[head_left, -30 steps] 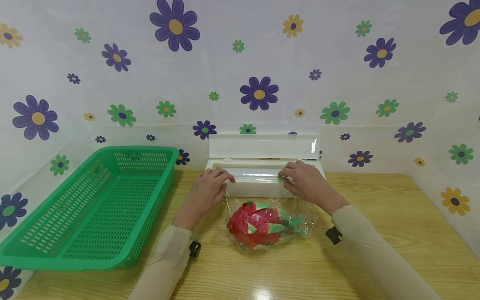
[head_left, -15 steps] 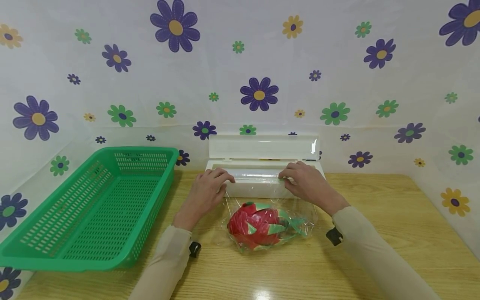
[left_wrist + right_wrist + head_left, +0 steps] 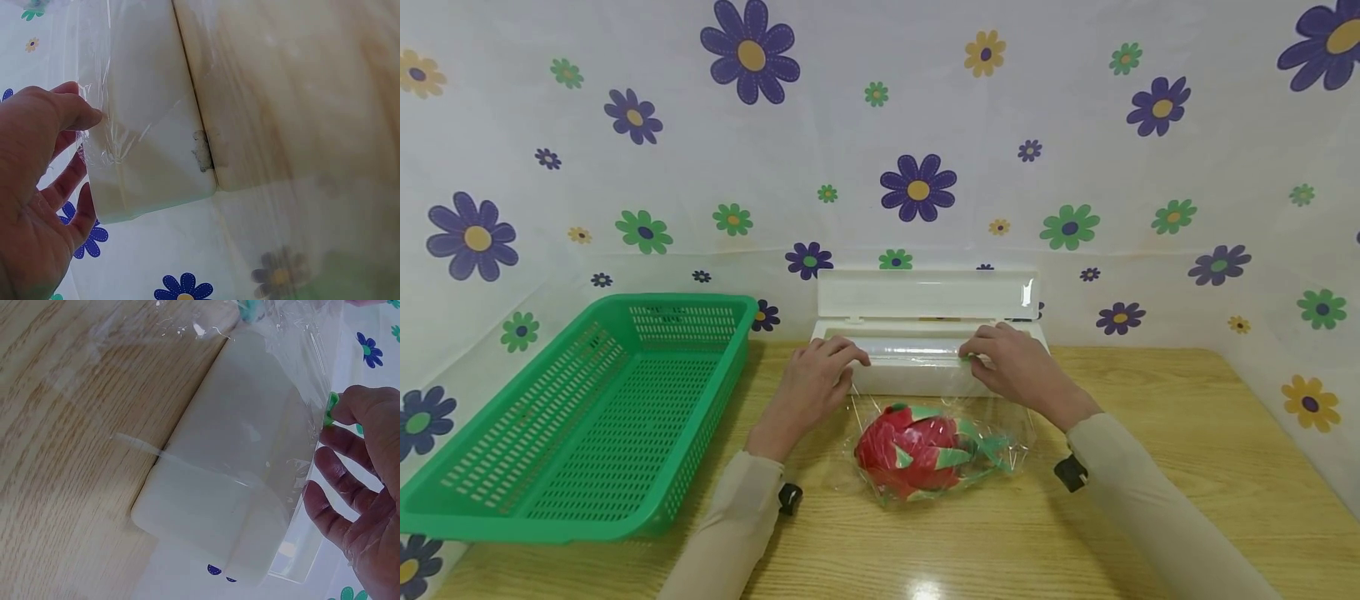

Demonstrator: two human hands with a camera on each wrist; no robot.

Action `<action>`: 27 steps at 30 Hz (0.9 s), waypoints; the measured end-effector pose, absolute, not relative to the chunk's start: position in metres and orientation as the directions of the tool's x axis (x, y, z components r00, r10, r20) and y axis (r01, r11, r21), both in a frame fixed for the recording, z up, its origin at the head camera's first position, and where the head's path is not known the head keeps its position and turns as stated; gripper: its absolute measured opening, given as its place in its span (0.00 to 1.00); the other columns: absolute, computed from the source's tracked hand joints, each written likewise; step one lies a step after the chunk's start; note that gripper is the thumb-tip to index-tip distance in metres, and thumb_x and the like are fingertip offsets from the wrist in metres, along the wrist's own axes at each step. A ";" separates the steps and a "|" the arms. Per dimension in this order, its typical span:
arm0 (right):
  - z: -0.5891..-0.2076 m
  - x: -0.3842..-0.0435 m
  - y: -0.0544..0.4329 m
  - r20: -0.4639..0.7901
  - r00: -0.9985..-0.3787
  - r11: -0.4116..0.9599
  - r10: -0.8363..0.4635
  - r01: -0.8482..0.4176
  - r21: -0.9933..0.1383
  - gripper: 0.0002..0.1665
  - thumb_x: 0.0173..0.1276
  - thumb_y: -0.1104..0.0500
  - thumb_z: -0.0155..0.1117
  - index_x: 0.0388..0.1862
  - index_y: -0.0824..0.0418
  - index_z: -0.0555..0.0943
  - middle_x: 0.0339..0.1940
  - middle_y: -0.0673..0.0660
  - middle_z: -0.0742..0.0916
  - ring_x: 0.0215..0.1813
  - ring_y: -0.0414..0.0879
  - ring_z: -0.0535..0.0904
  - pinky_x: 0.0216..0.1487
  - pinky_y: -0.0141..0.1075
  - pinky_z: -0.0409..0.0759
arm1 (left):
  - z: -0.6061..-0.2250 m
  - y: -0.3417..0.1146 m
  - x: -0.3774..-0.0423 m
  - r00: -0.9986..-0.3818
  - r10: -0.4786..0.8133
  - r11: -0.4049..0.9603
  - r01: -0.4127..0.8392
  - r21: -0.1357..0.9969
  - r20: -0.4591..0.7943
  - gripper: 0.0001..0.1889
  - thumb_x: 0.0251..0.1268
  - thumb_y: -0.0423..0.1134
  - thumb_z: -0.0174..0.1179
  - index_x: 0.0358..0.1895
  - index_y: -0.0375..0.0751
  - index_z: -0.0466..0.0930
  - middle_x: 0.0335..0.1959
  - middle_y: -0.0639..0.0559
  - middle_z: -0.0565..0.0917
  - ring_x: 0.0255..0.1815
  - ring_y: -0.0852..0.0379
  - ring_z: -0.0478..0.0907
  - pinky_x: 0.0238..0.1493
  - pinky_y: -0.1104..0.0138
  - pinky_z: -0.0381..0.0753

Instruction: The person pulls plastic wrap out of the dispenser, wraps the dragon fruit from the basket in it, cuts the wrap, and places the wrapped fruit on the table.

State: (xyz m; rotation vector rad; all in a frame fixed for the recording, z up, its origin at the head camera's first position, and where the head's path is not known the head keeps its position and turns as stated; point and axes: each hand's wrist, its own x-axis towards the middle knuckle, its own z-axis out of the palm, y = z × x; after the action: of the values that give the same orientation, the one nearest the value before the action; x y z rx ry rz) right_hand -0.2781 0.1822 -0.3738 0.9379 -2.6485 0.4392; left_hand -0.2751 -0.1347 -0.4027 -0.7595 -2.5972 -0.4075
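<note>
A white cling film box (image 3: 910, 381) stands at the back of the table with its lid (image 3: 925, 293) raised and a film roll (image 3: 910, 347) inside. Clear cling film (image 3: 119, 134) runs over its front edge and down across a red dragon fruit (image 3: 906, 454) with green scales. At the box's left end, my left hand (image 3: 808, 387) pinches the film at the edge between thumb and fingers. My right hand (image 3: 1018, 371) grips a small green slider (image 3: 331, 408) on the edge, right of the middle; its other fingers are bent beside the box.
A green perforated basket (image 3: 617, 527) takes up the left side of the wooden table (image 3: 1150, 433). Behind everything hangs a white cloth (image 3: 820, 142) with printed flowers. Black wrist straps (image 3: 1070, 472) sit under both sleeves.
My right hand has slid very slightly to the right along the box edge with the green slider. The left hand, the film and the dragon fruit stay put.
</note>
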 end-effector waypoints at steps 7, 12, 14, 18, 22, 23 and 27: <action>-0.374 -0.278 0.184 0.387 -0.736 0.740 -0.555 -0.649 -0.175 0.09 0.67 0.64 0.70 0.46 0.59 0.88 0.43 0.56 0.91 0.42 0.50 0.82 0.44 0.43 0.85 | -0.403 -0.135 -0.275 -0.775 0.443 0.810 0.562 0.169 0.451 0.11 0.71 0.31 0.60 0.49 0.52 0.85 0.53 0.52 0.86 0.52 0.47 0.81 0.51 0.50 0.82; -0.374 -0.278 0.184 0.379 -0.742 0.744 -0.553 -0.644 -0.175 0.09 0.67 0.64 0.70 0.46 0.59 0.88 0.43 0.56 0.90 0.42 0.50 0.82 0.44 0.43 0.85 | -0.403 -0.134 -0.275 -0.771 0.445 0.808 0.565 0.168 0.455 0.11 0.70 0.31 0.61 0.49 0.52 0.85 0.53 0.52 0.86 0.52 0.47 0.81 0.51 0.50 0.82; -0.374 -0.278 0.184 0.377 -0.743 0.744 -0.554 -0.644 -0.176 0.09 0.67 0.64 0.70 0.46 0.59 0.88 0.43 0.56 0.90 0.42 0.50 0.82 0.43 0.43 0.85 | -0.402 -0.134 -0.276 -0.771 0.447 0.807 0.566 0.167 0.452 0.12 0.70 0.31 0.61 0.49 0.52 0.85 0.53 0.53 0.85 0.52 0.47 0.81 0.51 0.50 0.82; -0.373 -0.279 0.185 0.375 -0.744 0.745 -0.553 -0.643 -0.177 0.09 0.67 0.64 0.70 0.46 0.59 0.88 0.43 0.56 0.90 0.42 0.50 0.82 0.43 0.43 0.85 | -0.402 -0.135 -0.277 -0.771 0.450 0.808 0.566 0.164 0.450 0.12 0.70 0.31 0.61 0.49 0.52 0.85 0.53 0.53 0.85 0.53 0.47 0.81 0.51 0.49 0.82; -0.374 -0.280 0.185 0.375 -0.744 0.744 -0.553 -0.644 -0.179 0.09 0.67 0.64 0.70 0.46 0.59 0.88 0.43 0.56 0.90 0.42 0.50 0.82 0.43 0.43 0.85 | -0.402 -0.135 -0.276 -0.773 0.448 0.810 0.564 0.163 0.449 0.11 0.70 0.31 0.61 0.49 0.52 0.85 0.53 0.53 0.85 0.54 0.47 0.82 0.52 0.49 0.82; -0.374 -0.280 0.185 0.375 -0.745 0.744 -0.552 -0.643 -0.181 0.09 0.67 0.64 0.70 0.46 0.59 0.88 0.43 0.56 0.90 0.43 0.50 0.82 0.44 0.43 0.85 | -0.402 -0.135 -0.276 -0.773 0.449 0.810 0.564 0.162 0.449 0.11 0.70 0.31 0.61 0.49 0.52 0.85 0.53 0.52 0.85 0.54 0.46 0.82 0.52 0.49 0.82; -0.376 -0.280 0.186 0.371 -0.750 0.746 -0.548 -0.638 -0.188 0.09 0.67 0.64 0.69 0.46 0.59 0.88 0.44 0.56 0.90 0.44 0.51 0.82 0.44 0.44 0.85 | -0.402 -0.135 -0.276 -0.773 0.450 0.810 0.564 0.159 0.447 0.11 0.70 0.31 0.61 0.49 0.52 0.85 0.53 0.52 0.85 0.54 0.46 0.82 0.52 0.48 0.83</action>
State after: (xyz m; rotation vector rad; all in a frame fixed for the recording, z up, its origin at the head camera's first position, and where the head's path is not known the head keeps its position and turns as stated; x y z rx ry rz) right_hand -0.2800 0.1861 -0.3758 0.9246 -2.6545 0.4409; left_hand -0.2760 -0.1353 -0.4024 -0.7622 -2.6035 -0.4012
